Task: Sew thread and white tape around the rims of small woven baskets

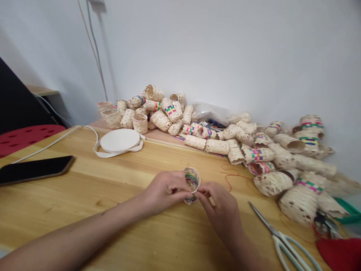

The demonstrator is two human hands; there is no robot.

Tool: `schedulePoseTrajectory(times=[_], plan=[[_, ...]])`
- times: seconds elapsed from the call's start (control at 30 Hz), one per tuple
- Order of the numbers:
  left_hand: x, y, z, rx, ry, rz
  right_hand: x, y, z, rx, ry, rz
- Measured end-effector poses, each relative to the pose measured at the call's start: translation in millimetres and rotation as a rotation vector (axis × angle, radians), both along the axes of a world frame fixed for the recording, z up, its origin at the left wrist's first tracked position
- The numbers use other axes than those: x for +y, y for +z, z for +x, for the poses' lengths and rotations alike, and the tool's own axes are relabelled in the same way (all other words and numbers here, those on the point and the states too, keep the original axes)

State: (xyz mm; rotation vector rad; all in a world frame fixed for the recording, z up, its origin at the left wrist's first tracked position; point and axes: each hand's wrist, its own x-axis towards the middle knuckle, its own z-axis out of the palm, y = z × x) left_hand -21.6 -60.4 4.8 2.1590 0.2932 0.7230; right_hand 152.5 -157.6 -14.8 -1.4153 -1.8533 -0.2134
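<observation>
A small woven basket [192, 176] with coloured bands inside is held up over the wooden table, its mouth tilted toward me. My left hand [169, 189] is closed on its left side, thumb at the near rim and fingers reaching inside. With thumb and index finger, my right hand [218, 203] pinches the near right part of the rim, close to the left thumb. A pale edge shows along the rim between the two thumbs; whether it is a separate strip I cannot tell. Scissors [278, 233] with pale handles lie to the right of my right hand.
A roll of white tape [120, 140] lies beyond my left arm, and a phone [35, 169] rests at the left. Woven baskets [197, 143] are heaped along the wall. Red thread [229, 175] trails across the table [113, 203]. Red cloth [340, 252] sits at the lower right.
</observation>
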Motion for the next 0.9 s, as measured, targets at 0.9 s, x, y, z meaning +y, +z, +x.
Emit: schedulePoseTrajectory(times=[0.9], plan=[[5,48.3,-7,0.307,-0.129,0.187,-2,5.7,-19,0.180,0.070,0.020]])
